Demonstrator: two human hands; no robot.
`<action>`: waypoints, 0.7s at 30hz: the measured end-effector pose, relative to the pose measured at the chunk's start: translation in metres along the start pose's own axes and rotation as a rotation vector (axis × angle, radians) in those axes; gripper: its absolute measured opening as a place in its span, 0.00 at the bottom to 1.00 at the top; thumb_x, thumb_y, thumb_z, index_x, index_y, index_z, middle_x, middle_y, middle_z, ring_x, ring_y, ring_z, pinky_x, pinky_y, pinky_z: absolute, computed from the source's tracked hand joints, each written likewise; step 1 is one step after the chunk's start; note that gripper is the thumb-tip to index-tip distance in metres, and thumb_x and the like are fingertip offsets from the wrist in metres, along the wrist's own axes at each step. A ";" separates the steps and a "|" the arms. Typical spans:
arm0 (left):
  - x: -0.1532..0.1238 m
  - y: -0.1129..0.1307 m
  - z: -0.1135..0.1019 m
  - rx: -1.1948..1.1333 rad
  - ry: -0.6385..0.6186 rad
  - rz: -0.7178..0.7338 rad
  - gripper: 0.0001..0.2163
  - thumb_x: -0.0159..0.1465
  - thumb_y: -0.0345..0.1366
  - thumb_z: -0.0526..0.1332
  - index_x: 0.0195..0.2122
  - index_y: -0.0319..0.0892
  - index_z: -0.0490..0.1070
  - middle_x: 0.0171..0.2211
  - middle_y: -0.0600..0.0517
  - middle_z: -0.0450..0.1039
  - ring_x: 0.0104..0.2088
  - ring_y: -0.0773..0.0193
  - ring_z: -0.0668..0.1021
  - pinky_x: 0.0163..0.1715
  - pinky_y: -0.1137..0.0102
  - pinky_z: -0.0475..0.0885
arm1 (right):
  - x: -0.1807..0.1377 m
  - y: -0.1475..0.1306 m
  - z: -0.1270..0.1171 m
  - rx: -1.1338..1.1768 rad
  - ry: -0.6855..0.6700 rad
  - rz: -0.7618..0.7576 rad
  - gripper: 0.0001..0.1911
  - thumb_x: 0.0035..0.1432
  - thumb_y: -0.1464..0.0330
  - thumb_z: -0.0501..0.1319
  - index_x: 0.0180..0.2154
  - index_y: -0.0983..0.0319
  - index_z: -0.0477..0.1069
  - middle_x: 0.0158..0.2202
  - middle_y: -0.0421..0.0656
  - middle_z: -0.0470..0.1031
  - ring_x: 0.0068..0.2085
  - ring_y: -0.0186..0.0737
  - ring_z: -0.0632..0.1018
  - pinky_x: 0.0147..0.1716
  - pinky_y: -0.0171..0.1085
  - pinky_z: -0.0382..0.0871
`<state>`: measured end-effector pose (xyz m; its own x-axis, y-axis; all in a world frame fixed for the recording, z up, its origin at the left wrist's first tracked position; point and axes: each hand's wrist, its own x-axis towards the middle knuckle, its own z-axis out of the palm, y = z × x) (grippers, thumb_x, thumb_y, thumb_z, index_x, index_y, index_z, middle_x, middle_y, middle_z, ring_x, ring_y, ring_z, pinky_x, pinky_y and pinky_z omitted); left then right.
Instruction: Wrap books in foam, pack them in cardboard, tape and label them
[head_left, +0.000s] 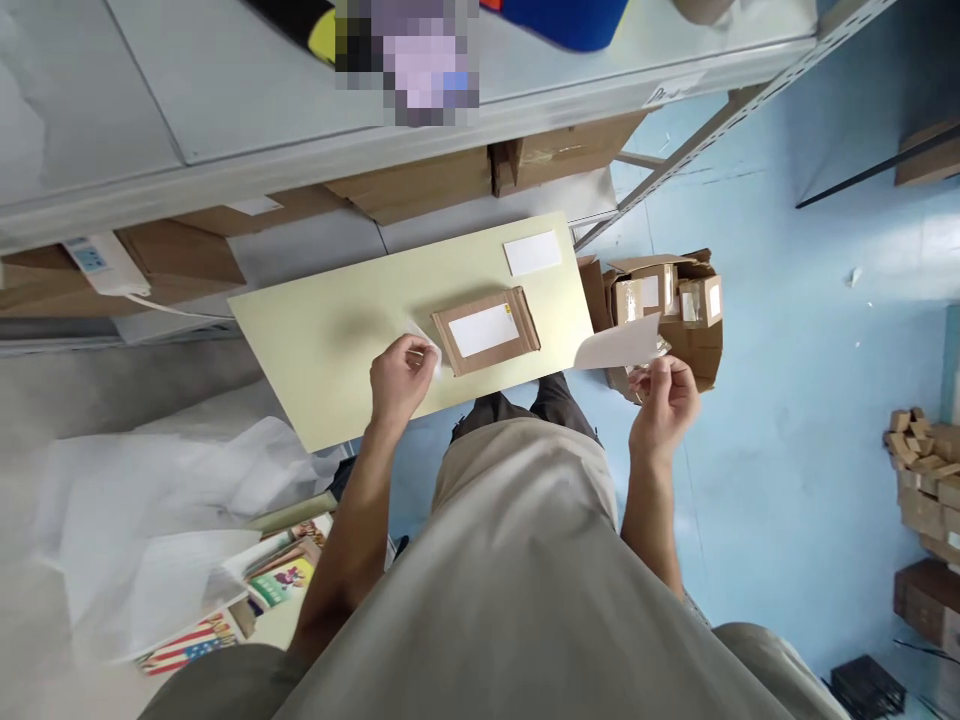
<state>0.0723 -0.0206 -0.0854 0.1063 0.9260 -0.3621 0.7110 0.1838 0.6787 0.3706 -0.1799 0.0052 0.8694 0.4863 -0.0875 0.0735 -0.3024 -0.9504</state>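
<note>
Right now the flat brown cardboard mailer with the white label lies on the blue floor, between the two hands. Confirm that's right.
Wrong in one respect: the head view shows the flat brown cardboard mailer lying on the pale yellow-green board, not the floor. It does lie between the left hand and the right hand.

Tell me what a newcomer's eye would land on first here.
First, the brown cardboard mailer with its white label, lying mid-way on the pale yellow board. The left hand pinches a small white slip beside it, while the right hand holds a white sheet off the board's edge, above an open carton of small boxes on the blue floor.
</note>
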 end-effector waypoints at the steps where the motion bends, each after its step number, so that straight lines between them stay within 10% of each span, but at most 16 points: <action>1: -0.001 0.009 0.005 -0.018 0.012 0.023 0.04 0.66 0.39 0.64 0.36 0.47 0.77 0.36 0.53 0.85 0.37 0.59 0.86 0.44 0.66 0.80 | 0.011 0.005 -0.006 0.001 0.005 -0.004 0.20 0.72 0.49 0.67 0.38 0.57 0.72 0.27 0.36 0.74 0.28 0.35 0.76 0.32 0.38 0.72; 7: -0.015 0.076 0.069 -0.138 -0.043 0.135 0.05 0.68 0.40 0.64 0.39 0.46 0.77 0.43 0.50 0.86 0.40 0.60 0.86 0.43 0.68 0.83 | 0.091 0.032 -0.031 0.064 -0.068 0.005 0.20 0.71 0.48 0.68 0.37 0.57 0.72 0.26 0.34 0.72 0.27 0.35 0.76 0.32 0.38 0.72; 21: 0.028 0.217 0.323 0.264 -0.476 0.158 0.09 0.73 0.31 0.62 0.45 0.42 0.84 0.52 0.42 0.87 0.55 0.49 0.86 0.60 0.61 0.78 | 0.211 0.070 -0.121 0.059 -0.235 0.077 0.24 0.71 0.44 0.68 0.38 0.57 0.72 0.27 0.35 0.73 0.29 0.37 0.77 0.34 0.39 0.74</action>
<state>0.4542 -0.0614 -0.1540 0.4839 0.6736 -0.5586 0.8043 -0.0908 0.5873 0.6185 -0.1973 -0.0437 0.7336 0.6427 -0.2208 -0.0233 -0.3009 -0.9534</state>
